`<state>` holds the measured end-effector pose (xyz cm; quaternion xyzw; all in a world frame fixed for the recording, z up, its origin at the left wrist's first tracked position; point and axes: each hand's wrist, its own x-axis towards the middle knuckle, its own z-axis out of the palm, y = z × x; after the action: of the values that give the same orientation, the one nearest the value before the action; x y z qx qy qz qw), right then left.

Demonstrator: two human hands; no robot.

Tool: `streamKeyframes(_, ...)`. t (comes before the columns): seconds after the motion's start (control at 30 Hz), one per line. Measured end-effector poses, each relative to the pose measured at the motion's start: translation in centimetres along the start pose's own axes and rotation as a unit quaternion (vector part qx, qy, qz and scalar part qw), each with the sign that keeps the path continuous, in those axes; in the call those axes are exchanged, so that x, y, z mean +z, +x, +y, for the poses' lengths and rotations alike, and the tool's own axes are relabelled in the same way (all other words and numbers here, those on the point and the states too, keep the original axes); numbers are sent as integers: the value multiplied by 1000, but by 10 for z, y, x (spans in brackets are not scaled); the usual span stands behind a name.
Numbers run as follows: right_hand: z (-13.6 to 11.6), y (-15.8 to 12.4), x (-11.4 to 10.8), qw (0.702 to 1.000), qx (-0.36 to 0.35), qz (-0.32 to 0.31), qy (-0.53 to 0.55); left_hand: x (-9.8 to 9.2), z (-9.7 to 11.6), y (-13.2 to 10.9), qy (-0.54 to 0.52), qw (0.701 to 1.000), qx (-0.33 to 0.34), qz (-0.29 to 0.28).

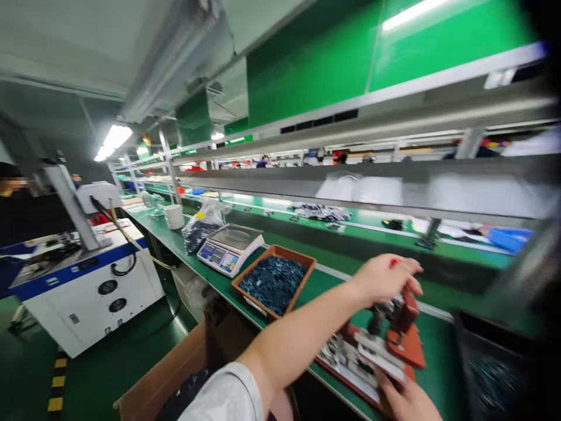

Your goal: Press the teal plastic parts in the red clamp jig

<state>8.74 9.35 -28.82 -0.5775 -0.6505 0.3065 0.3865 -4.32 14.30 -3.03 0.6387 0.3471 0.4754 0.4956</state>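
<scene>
My left hand [385,279] reaches across from the left and is closed over the top of a small orange-red hand press [407,336]. A bit of red, perhaps its handle, shows between the fingers. Low on the right, my right hand [412,400] has its fingertips at the front of the press's metal fixture [379,354]. Those fingers look pinched together, and whatever they hold is hidden. Left of the press lies a brown tray [312,266] full of small dark blue parts [275,282]. A black bin [464,333] with similar parts stands to the right.
Beyond the brown tray are a digital scale [230,248], a plastic bag of dark parts [202,227] and a white roll [174,216]. A cardboard box [162,374] stands below the bench edge. A white machine [96,298] and a person are at left. Shelf rails run overhead.
</scene>
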Motion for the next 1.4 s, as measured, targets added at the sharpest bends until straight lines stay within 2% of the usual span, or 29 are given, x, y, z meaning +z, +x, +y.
streamKeyframes(0.03,-7,-7,0,1000,-6,7,-5,-2,-4,-5,19,999,29,24)
streamKeyframes(0.1,-22,-17,0,997,-65,40,-4,-11,-24,-26,77,982,120,123)
streamKeyframes(0.17,-32,-22,2,995,-79,57,-15,-24,-58,-58,160,945,192,211)
streamKeyframes(0.2,-35,-23,3,995,-79,53,-21,-32,-78,-76,206,928,200,238)
streamKeyframes(0.27,-38,-24,6,996,-76,41,-28,-48,-119,-107,295,917,158,219)
streamKeyframes(0.33,-37,-24,8,996,-76,31,-29,-59,-153,-127,370,915,78,141)
streamKeyframes(0.4,-35,-22,10,997,-60,30,-29,-66,-172,-134,406,911,-5,77)
streamKeyframes(0.5,-31,-19,13,999,-30,31,-22,-73,-181,-128,402,912,-74,43)
streamKeyframes(0.6,-28,-19,14,999,-40,29,-8,-82,-183,-122,371,926,-66,-9)
streamKeyframes(0.67,-25,-20,14,998,-47,29,-7,-86,-188,-123,322,946,-45,-7)
streamKeyframes(0.73,-23,-21,14,998,-47,34,-14,-87,-197,-127,267,962,-33,37)
streamKeyframes(0.8,-23,-22,16,998,-46,47,-27,-86,-206,-130,165,979,-32,115)
streamKeyframes(0.9,-27,-21,20,995,-55,68,-57,-84,-215,-131,10,975,-31,220)
streamKeyframes(0.97,-33,-20,19,992,-76,75,-68,-81,-214,-131,-7,965,-16,261)
streamKeyframes(1.03,-39,-22,15,987,-100,99,-74,-77,-208,-137,39,952,22,302)
streamKeyframes(1.13,-41,-40,3,981,-110,135,-86,-65,-196,-173,147,918,121,348)
streamKeyframes(1.17,-39,-51,1,982,-102,134,-85,-58,-193,-193,175,912,143,342)
streamKeyframes(1.2,-35,-65,1,985,-86,131,-73,-50,-192,-214,183,919,152,315)
streamKeyframes(1.23,-30,-80,4,988,-55,133,-51,-41,-193,-236,170,934,135,283)
streamKeyframes(1.3,-22,-113,19,994,3,108,28,-21,-197,-276,102,972,51,207)
streamKeyframes(1.4,-19,-158,54,984,69,-28,159,4,-208,-314,-35,990,-64,123)
